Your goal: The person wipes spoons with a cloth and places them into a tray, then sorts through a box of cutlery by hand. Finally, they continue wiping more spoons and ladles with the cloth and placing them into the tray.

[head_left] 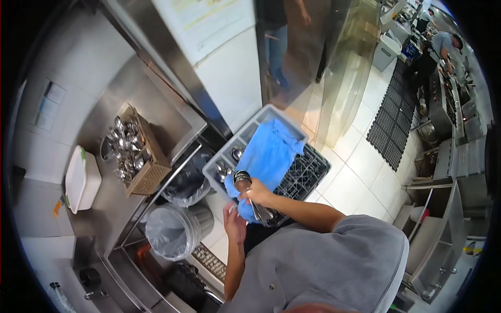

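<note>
My right hand (258, 193) is closed around a bundle of spoons (261, 211), their stacked bowls toward the tray and their handles toward me. A blue cloth (271, 151) lies over a grey divided cutlery tray (269, 110) in front of me, and its near end hangs down by both hands. My left hand (235, 224) is just left of the bundle, fingers apart and raised beside the cloth's end. Loose spoons (223, 169) lie in the tray's left compartments.
On the steel counter at left stand a tan basket (148, 169) heaped with cutlery and a white tub (82, 180). Below is a lined clear bin (172, 232). Black racks (305, 175) are at the tray's right. Another person (441, 44) works far right.
</note>
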Action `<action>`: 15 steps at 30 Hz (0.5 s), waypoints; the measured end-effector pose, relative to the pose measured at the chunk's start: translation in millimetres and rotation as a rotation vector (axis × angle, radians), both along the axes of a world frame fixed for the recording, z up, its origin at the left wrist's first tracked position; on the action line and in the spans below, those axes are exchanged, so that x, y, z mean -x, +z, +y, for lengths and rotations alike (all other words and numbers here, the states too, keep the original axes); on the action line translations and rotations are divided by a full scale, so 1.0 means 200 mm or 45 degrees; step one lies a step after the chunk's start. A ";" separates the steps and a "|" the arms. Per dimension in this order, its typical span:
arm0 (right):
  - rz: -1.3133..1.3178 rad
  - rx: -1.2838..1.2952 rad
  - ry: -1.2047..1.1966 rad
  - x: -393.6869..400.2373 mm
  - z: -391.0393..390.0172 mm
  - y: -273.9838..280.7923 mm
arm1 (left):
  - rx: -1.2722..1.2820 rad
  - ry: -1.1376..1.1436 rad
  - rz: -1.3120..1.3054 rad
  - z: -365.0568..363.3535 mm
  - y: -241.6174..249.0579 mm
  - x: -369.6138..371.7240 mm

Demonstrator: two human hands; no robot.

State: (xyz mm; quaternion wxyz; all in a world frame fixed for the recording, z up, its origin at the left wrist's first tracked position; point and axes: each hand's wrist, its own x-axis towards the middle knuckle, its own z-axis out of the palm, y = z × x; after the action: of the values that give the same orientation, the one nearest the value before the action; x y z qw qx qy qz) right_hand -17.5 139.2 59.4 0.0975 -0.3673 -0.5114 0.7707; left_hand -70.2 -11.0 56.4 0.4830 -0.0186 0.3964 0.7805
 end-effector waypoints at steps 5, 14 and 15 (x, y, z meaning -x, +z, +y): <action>0.024 -0.090 0.213 -0.02 0.07 0.13 | 0.217 -0.117 0.137 0.20 -0.45 -0.07; -0.021 -0.022 0.681 -0.04 0.03 0.13 | -0.490 0.124 -0.124 0.25 -0.56 -0.06; -0.005 -0.092 0.704 -0.03 0.01 0.11 | -0.543 0.127 -0.144 0.22 -0.58 -0.06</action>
State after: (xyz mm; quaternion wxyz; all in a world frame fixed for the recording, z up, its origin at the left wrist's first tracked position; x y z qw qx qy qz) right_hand -11.1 141.4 80.8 -0.1047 -0.2116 -0.6196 0.7486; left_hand -58.8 33.6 -58.7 0.4583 0.0207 0.1934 0.8673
